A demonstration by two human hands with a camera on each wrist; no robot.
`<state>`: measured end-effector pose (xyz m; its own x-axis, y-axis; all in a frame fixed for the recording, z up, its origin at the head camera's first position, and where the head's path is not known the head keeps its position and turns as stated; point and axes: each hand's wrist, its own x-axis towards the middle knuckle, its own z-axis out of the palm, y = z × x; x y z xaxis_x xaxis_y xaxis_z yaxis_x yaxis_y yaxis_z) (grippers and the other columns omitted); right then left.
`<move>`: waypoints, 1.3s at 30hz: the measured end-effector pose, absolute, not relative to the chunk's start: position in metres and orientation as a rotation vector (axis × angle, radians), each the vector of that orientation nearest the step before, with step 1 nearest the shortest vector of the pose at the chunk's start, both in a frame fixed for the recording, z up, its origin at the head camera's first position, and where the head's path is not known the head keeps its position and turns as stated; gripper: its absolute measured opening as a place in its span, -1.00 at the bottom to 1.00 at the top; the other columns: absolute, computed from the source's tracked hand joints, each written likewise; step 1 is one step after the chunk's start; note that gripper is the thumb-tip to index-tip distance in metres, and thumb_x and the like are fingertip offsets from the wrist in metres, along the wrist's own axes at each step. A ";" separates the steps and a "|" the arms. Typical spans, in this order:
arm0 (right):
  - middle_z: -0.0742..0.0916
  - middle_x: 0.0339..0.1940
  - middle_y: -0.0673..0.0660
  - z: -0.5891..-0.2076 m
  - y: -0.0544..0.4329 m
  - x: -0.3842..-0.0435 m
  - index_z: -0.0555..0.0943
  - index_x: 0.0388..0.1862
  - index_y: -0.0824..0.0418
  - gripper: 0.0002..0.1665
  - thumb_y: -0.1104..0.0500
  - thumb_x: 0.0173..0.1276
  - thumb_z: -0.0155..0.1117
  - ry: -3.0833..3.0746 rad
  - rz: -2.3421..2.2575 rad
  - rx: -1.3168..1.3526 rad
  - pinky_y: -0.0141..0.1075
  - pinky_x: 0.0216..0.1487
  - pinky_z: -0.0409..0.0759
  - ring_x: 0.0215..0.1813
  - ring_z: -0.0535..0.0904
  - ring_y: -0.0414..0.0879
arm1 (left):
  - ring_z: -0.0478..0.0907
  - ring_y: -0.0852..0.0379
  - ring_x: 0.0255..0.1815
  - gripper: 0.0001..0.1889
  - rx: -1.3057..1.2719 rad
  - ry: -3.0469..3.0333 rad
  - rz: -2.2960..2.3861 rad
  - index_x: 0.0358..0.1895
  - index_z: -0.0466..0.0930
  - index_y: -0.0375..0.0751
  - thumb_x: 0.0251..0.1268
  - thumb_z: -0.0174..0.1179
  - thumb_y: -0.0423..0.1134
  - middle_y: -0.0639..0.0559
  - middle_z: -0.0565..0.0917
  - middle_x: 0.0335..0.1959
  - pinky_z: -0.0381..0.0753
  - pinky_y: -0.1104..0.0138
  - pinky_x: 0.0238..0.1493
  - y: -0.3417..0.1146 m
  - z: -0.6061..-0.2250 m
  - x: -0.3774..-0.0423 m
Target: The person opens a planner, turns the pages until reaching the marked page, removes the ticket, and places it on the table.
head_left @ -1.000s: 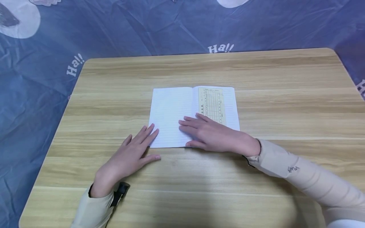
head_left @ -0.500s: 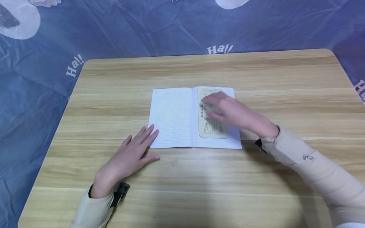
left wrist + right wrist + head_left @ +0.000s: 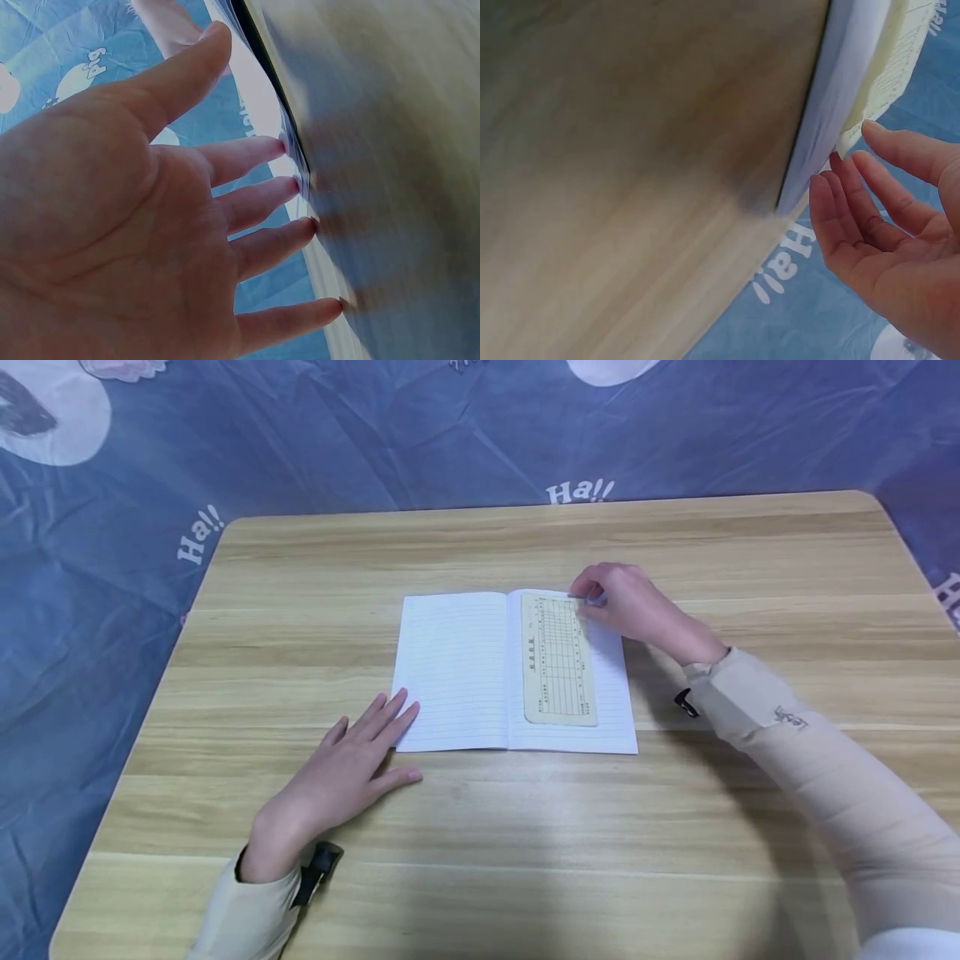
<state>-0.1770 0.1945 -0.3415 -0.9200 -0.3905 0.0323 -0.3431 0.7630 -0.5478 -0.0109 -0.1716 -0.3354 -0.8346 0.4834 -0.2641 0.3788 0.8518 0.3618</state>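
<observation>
An open lined notebook [image 3: 450, 677] lies on the wooden table. On its right page is a pale yellow printed card [image 3: 558, 668] with a ruled grid. My left hand [image 3: 337, 777] rests flat with spread fingers, the fingertips on the notebook's lower left corner; in the left wrist view the left hand [image 3: 150, 217] shows straight fingers. At the card's upper right corner, my right hand [image 3: 626, 602] pinches the edge with curled fingers. In the right wrist view, thumb and fingers of the right hand [image 3: 900, 217] meet at the card's corner [image 3: 881, 82].
The wooden table [image 3: 262, 610] extends around the notebook on all sides. A blue cloth [image 3: 375, 435] with white "Ha!!" lettering hangs or lies beyond the table's far and left edges.
My right hand has lifted off the notebook's middle, moved up and right across the card, and now pinches its upper right corner. The left hand has stayed in place.
</observation>
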 end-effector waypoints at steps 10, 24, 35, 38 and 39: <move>0.70 -0.29 0.31 -0.350 0.190 -0.178 0.63 -0.22 0.43 -0.83 0.49 0.19 0.24 2.892 -0.865 -0.607 -0.07 -0.10 0.60 -0.21 0.62 0.13 | -0.14 -0.08 0.58 -0.20 0.649 2.684 0.419 0.57 0.03 -0.11 0.42 0.10 0.14 -0.02 -0.03 0.60 -0.03 -0.31 0.37 -0.171 -0.337 -0.010; 0.71 -0.31 0.29 -0.331 0.223 -0.170 0.63 -0.23 0.41 -0.91 0.41 0.29 0.28 2.907 -0.814 -0.581 -0.12 -0.20 0.54 -0.25 0.61 0.09 | -0.14 -0.08 0.58 -0.20 0.663 2.694 0.417 0.57 0.03 -0.11 0.41 0.11 0.14 -0.02 -0.03 0.60 -0.02 -0.32 0.36 -0.171 -0.337 -0.011; 0.71 -0.41 0.19 -0.328 0.304 -0.156 0.64 -0.30 0.36 -0.93 0.41 0.24 0.36 3.013 -0.669 -0.547 -0.51 -0.41 0.40 -0.40 0.54 -0.20 | -0.16 -0.07 0.58 -0.19 0.654 2.681 0.414 0.58 0.01 -0.09 0.42 0.10 0.15 0.00 -0.05 0.60 -0.02 -0.31 0.37 -0.171 -0.338 -0.012; 0.71 -0.43 0.17 -0.328 0.320 -0.156 0.65 -0.31 0.34 -0.94 0.41 0.23 0.37 3.032 -0.649 -0.510 -0.57 -0.43 0.36 -0.46 0.45 -0.39 | -0.15 -0.07 0.58 -0.20 0.654 2.684 0.411 0.58 0.01 -0.09 0.42 0.09 0.15 0.00 -0.05 0.60 -0.01 -0.31 0.36 -0.171 -0.338 -0.012; 0.71 -0.43 0.17 -0.328 0.324 -0.156 0.65 -0.32 0.34 -0.94 0.41 0.22 0.37 3.036 -0.644 -0.506 -0.58 -0.43 0.35 -0.46 0.43 -0.43 | -0.15 -0.07 0.58 -0.20 0.654 2.685 0.408 0.58 0.01 -0.09 0.42 0.10 0.15 0.00 -0.05 0.60 -0.01 -0.31 0.36 -0.171 -0.338 -0.012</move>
